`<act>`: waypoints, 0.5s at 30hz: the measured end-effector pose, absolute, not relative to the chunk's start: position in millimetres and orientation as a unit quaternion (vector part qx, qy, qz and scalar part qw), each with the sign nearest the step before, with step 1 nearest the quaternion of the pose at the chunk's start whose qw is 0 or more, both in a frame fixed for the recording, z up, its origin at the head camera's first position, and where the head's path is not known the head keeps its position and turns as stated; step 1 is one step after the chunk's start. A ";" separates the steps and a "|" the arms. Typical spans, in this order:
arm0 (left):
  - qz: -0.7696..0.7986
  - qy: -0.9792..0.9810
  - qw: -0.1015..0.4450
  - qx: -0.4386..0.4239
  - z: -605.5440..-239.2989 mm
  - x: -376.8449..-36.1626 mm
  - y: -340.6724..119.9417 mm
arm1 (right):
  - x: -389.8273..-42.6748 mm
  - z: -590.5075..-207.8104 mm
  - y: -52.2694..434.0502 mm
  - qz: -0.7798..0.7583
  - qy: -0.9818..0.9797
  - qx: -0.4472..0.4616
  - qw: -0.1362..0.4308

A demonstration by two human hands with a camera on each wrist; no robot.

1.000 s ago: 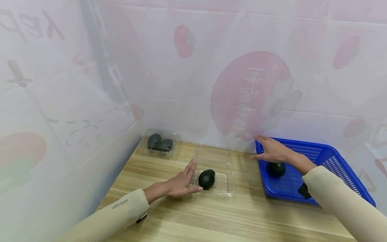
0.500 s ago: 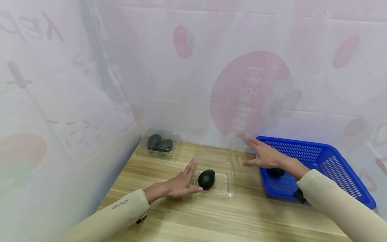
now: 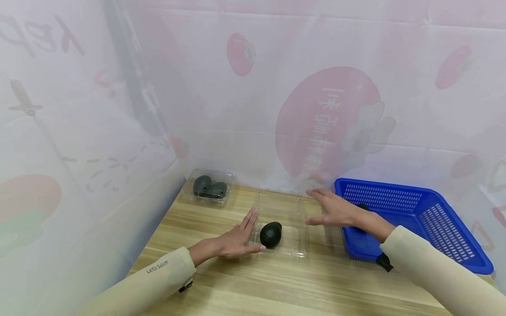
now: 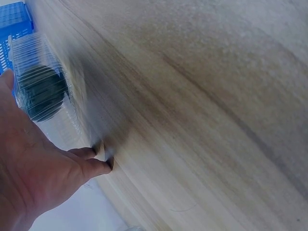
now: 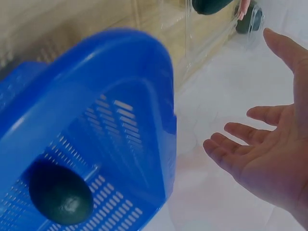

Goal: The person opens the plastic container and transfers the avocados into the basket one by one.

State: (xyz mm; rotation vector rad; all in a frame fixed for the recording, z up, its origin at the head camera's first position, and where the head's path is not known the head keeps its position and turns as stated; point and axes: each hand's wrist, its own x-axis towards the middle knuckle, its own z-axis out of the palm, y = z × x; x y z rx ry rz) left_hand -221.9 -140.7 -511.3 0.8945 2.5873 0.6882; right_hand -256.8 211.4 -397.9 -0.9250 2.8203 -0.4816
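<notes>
Left hand [image 3: 233, 241] is lying flat on the bench [image 3: 253, 285], fingers straight and together, pressed up against the left edge of the open clear box [image 3: 294, 245]. Looks like it's there to pin that flimsy plastic so it doesn't slide. One avocado [image 3: 270, 234] sits in the near half of the box, just beside the fingertips, and the lid half lies folded open toward the wall.

Right hand [image 3: 336, 210] hangs in the air between the box and the blue basket [image 3: 435, 219], grip spread wide, palm facing left, holding nothing. From the right wrist view you can see the fingers [image 5: 250, 154] loose and apart, with one more avocado [image 5: 60, 195] lying down in the basket's corner. In the head view that one is mostly hidden behind the wrist.

Back in the corner there's a shut box [image 3: 209, 186] with two avocados inside, parked well apart from the hands, I'd guess to keep it out of the way.
</notes>
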 end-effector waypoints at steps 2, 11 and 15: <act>0.240 0.906 0.162 0.310 -511.1 -222.1 -140.3 | -256.0 -399.5 207.5 -0.160 0.935 -0.309 0.069; 0.243 0.904 0.165 0.310 -511.5 -222.8 -140.5 | -253.0 -407.1 193.3 -0.161 0.929 -0.326 0.065; 0.248 0.902 0.161 0.314 -512.3 -222.5 -141.4 | -250.8 -410.3 188.2 -0.167 0.927 -0.327 0.074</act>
